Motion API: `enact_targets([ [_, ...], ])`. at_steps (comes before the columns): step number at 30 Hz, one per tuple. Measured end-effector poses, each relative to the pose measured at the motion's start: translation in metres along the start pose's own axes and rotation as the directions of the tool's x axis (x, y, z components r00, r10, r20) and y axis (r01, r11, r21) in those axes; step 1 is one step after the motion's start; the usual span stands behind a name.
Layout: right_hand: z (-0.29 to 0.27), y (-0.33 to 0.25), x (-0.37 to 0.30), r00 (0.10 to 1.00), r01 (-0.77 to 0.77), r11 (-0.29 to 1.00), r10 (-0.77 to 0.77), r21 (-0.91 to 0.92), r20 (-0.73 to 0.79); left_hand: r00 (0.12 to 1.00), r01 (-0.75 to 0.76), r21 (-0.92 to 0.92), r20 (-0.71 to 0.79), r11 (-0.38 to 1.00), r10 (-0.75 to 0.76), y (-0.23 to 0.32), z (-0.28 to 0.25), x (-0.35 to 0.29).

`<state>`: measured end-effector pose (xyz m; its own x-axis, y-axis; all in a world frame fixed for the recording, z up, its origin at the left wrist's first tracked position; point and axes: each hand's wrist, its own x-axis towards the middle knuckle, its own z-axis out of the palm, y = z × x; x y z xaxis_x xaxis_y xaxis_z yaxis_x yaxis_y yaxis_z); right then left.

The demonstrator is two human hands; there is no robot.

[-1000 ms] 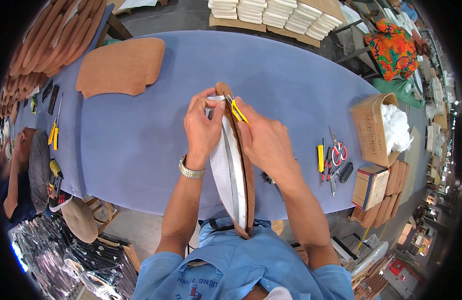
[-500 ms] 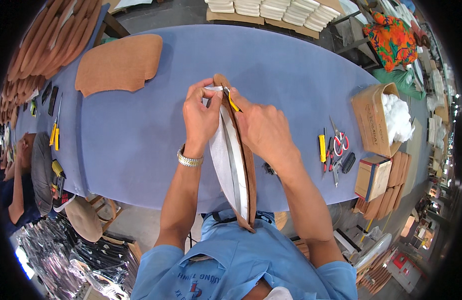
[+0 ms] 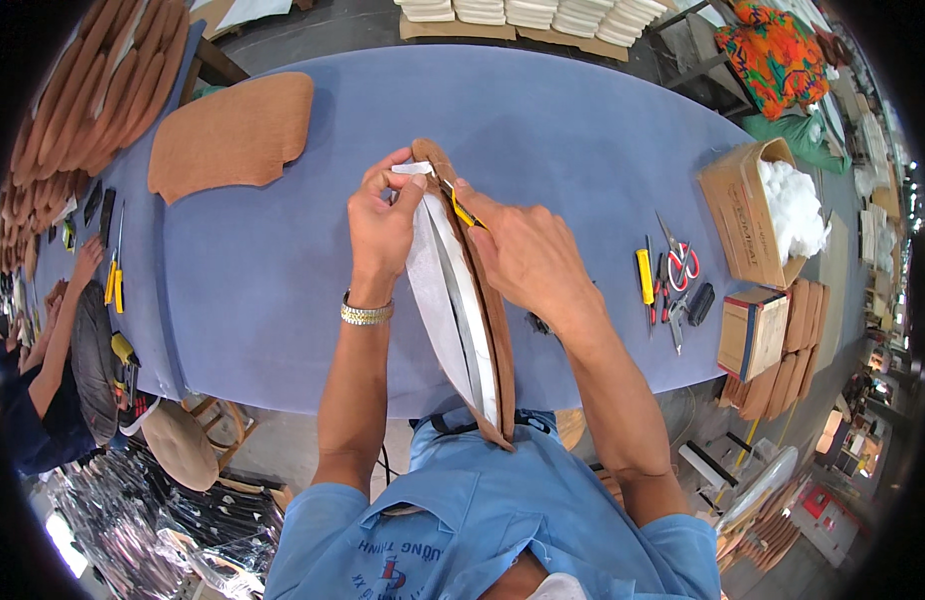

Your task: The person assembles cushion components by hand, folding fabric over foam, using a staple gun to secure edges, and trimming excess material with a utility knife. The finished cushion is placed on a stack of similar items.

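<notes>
A long brown upholstered piece (image 3: 501, 350) stands edge-up between my arms, its near end against my shirt and its far end over the table. Along its left side runs an opening with white lining (image 3: 431, 285). My left hand (image 3: 383, 228), wearing a metal watch, is closed near the far end, pinching a short white strip (image 3: 411, 168). My right hand (image 3: 533, 252) grips a yellow utility knife (image 3: 465, 212), its tip at the edge of the piece beside the strip. The fingers partly hide the blade.
A brown cushion panel (image 3: 233, 135) lies far left on the blue table (image 3: 283, 270). Red-handled scissors (image 3: 685, 262), a yellow-handled tool (image 3: 645, 278) and pliers lie right, near a carton (image 3: 733, 220) of white stuffing (image 3: 793, 215). Another person (image 3: 53, 390) works at left.
My left hand and the far end of the brown piece have shifted slightly left. The white strip shows more clearly above my left fingers. The other person's arm now reaches onto the table.
</notes>
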<state>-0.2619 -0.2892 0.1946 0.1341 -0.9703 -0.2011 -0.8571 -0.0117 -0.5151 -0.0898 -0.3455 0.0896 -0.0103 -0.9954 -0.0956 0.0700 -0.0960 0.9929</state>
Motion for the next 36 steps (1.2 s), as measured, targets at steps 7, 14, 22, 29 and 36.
enact_targets([
  [7,0.004,0.003,-0.021,0.999,-0.041,0.999,0.041,-0.008,0.022,0.984,0.156,-0.306,0.132,0.939,-0.12,0.014,-0.008,-0.002],
  [14,0.007,0.004,-0.047,0.999,-0.043,0.999,0.043,0.006,0.027,0.967,0.217,-0.403,0.21,0.889,-0.141,0.014,-0.014,0.005],
  [22,0.016,0.007,-0.087,0.994,-0.101,0.991,0.096,0.089,0.059,0.944,0.3,-0.438,0.261,0.847,-0.2,0.031,-0.016,0.008],
  [29,0.022,0.009,-0.132,0.995,-0.096,0.986,0.093,0.137,0.027,0.939,0.304,-0.443,0.292,0.843,-0.185,0.034,-0.02,0.015],
  [36,0.029,0.0,-0.172,0.99,-0.139,0.985,0.137,0.097,0.032,0.97,0.17,-0.292,0.22,0.941,-0.107,0.061,-0.001,0.01],
])
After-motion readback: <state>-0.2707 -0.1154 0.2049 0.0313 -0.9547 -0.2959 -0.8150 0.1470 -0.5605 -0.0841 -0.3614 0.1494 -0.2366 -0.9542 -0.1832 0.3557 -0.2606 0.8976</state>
